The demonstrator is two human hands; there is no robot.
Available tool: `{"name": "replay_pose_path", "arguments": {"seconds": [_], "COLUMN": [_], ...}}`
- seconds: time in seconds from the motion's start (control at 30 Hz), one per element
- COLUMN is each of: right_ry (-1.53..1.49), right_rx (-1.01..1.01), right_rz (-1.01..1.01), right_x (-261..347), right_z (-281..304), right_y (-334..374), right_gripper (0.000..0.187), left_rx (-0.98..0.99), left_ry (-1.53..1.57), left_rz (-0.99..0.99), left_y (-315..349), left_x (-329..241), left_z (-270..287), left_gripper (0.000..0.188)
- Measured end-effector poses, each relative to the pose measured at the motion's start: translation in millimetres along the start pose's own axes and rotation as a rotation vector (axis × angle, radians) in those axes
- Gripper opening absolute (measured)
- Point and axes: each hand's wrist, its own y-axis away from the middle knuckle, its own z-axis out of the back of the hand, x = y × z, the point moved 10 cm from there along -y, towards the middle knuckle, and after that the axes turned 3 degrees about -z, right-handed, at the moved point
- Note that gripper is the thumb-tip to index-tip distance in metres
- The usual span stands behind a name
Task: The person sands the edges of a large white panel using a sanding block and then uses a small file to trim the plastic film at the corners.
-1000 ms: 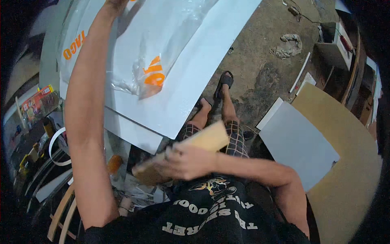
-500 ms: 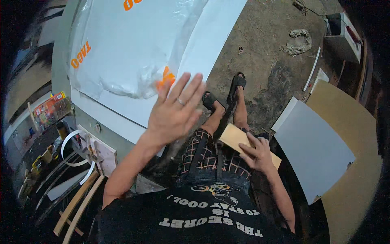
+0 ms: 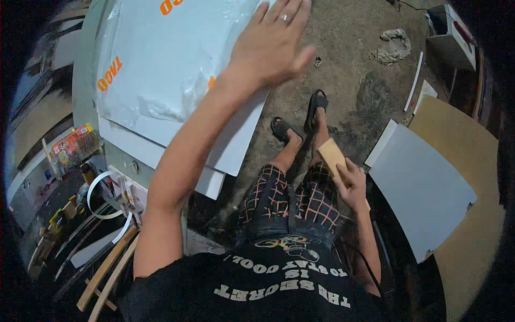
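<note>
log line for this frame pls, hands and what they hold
left hand: open, fingers spread over plastic-wrapped white panel | right hand: holds wooden block by thigh | grey board leaning at right

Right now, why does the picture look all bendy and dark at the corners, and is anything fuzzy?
Head view: a fisheye lens bends straight edges, like the white board, and leaves a black rim. Head view: the left hand looks slightly smeared at the fingertips. Head view: the plastic sheet shows soft glare. Head view: the right hand and its wooden block look sharper.
</note>
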Motion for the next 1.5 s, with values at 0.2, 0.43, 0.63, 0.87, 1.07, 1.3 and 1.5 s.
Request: {"name": "replay_pose_path", "arguments": {"seconds": [0.2, 0.43, 0.63, 0.87, 1.07, 1.3, 1.5], "right_ry": [-0.139, -0.053, -0.217, -0.466, -0.438, -0.583, -0.621], "right_rx": [-0.092, -0.217, -0.103, -0.214, -0.195, -0.13, -0.091], "right_rz": [-0.181, -0.329, -0.658, -0.739, -0.542, -0.182, -0.077], "right_x": [-46, -122, -185, -190, -219, -157, -44], "right_z": [17, 17, 7, 53, 115, 246, 331], "right_y": [28, 80, 94, 17, -126, -315, -424], "right_gripper": [0.043, 0.044, 0.057, 0.062, 0.055, 0.055, 0.057], "left_rx": [0.095, 0.143, 0.008, -0.135, -0.168, -0.337, -0.348], "left_ry": [0.028, 0.107, 0.611, 0.95, 0.811, 0.69, 0.746], "left_rz": [0.077, 0.217, 0.207, -0.499, -0.162, 0.061, -0.281], "left_y": [29, 193, 158, 54, -73, -173, -229], "left_x": [-10, -70, -121, -184, -193, -158, -121], "left_z": [7, 56, 194, 389, 363, 331, 285], "left_gripper": [0.076, 0.077, 0.071, 0.088, 0.071, 0.058, 0.05]}}
